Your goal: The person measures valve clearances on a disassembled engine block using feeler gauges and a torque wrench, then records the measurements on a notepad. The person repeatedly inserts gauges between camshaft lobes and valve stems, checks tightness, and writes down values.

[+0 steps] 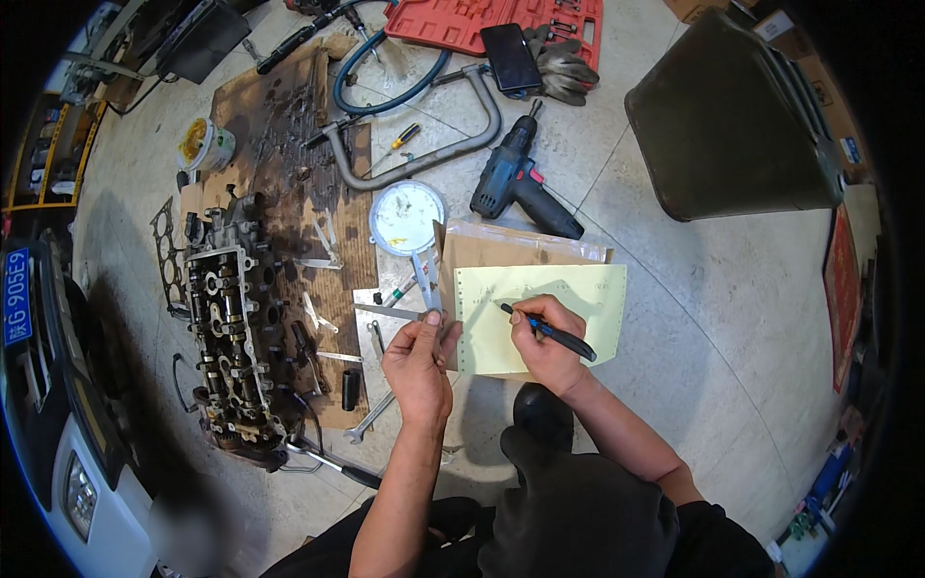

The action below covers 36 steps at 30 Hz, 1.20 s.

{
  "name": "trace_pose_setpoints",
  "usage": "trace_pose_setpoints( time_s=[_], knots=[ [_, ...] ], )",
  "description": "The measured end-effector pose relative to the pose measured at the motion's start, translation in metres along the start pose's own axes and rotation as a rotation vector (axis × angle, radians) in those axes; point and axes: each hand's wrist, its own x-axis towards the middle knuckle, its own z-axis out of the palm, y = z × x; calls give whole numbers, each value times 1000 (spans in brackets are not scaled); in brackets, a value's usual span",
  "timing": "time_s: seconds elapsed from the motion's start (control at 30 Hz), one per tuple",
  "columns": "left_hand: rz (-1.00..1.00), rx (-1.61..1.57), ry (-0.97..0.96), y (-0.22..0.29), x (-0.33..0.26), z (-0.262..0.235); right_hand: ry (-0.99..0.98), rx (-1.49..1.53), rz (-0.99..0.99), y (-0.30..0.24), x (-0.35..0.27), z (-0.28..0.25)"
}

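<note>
My left hand [420, 374] pinches a feeler gauge [432, 291], its thin metal blades fanned out. My right hand [549, 345] is closed round a black and blue pen [570, 341], whose tip is at the pale yellow sheet [593, 301] with small handwriting near its top. Under that paper is a piece of cardboard [530, 248]. To the left, an engine cylinder head [227, 328] lies with its camshafts exposed. Between it and my left hand, loose feeler blades [318, 313] are scattered on stained cardboard [289, 130].
Beyond the paper lie a cordless drill [511, 178], a round white lid [408, 218], a valve spring compressor [489, 116], a screwdriver [406, 136], a phone [511, 58] and gloves [565, 72]. At right stands a dark green bin [732, 125]. A wrench [370, 418] and ratchet [337, 466] lie nearer me.
</note>
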Motion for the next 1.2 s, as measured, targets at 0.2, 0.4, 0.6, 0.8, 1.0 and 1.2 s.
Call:
trace_pose_setpoints(
  time_s=[0.2, 0.4, 0.6, 0.8, 1.0, 1.2],
  knots=[
    [7, 51, 7, 1, -2, 3, 10, 1, -8, 0, 0, 0],
    [5, 56, 13, 0, -3, 4, 13, 142, 4, -18, -4, -24],
    [18, 55, 31, 6, -3, 5, 80, 243, 99, -17, -1, -55],
    [117, 203, -21, 58, -5, -26, 45, 354, 191, 4, -12, -24],
    [150, 623, -8, 128, -25, -79, 5, 321, 111, 5, -8, -7],
    [133, 742, 8, 183, -54, -122, -77, 83, -137, -39, 11, -23]
  ],
)
